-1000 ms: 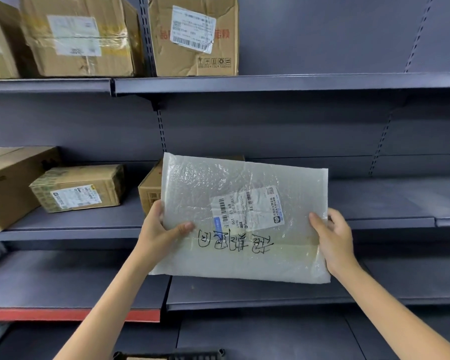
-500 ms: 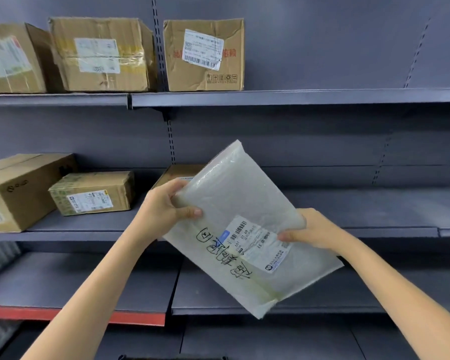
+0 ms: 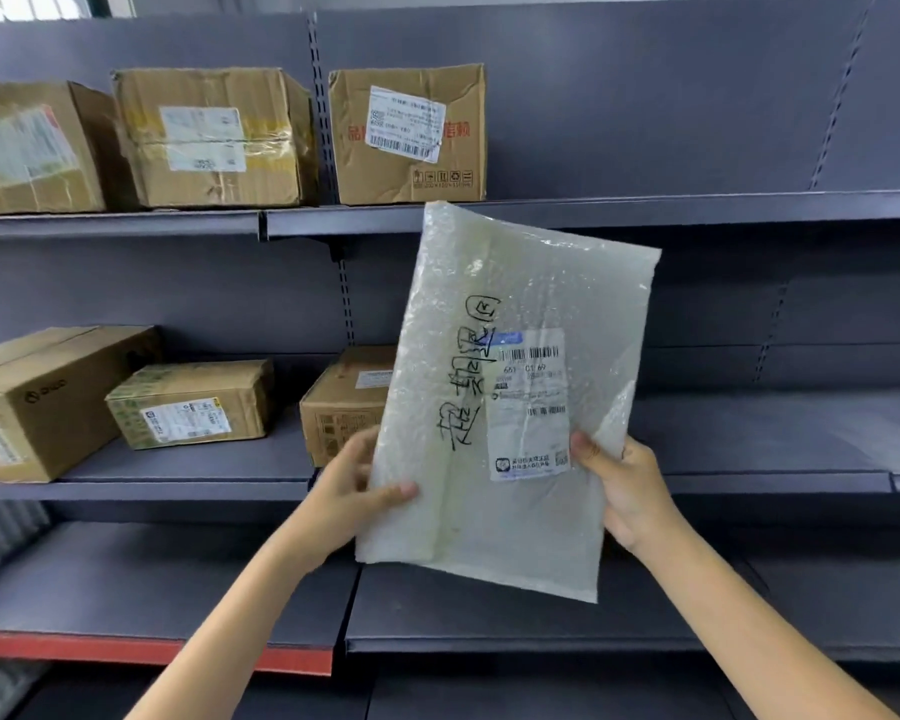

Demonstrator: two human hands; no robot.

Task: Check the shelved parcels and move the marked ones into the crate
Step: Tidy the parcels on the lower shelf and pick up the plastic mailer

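Observation:
A flat translucent bubble-wrap mailer (image 3: 520,304) stands upright in front of the grey shelving, long side vertical. It carries a white shipping label and black handwritten characters running down its face. My left hand (image 3: 349,496) grips its lower left edge, thumb on the front. My right hand (image 3: 622,488) grips its lower right edge, thumb pressed beside the label. No crate is in view.
Three cardboard boxes (image 3: 214,137) stand on the top shelf (image 3: 645,213) at left. On the middle shelf (image 3: 749,480) sit a large box (image 3: 48,397), a small labelled box (image 3: 193,405) and one (image 3: 344,402) partly hidden behind the mailer. A lower shelf (image 3: 126,595) lies below.
The mailer has been turned from lying sideways, through a tilt, to standing upright. Both hands shifted to its lower edges, and my view rose, showing more of the top shelf.

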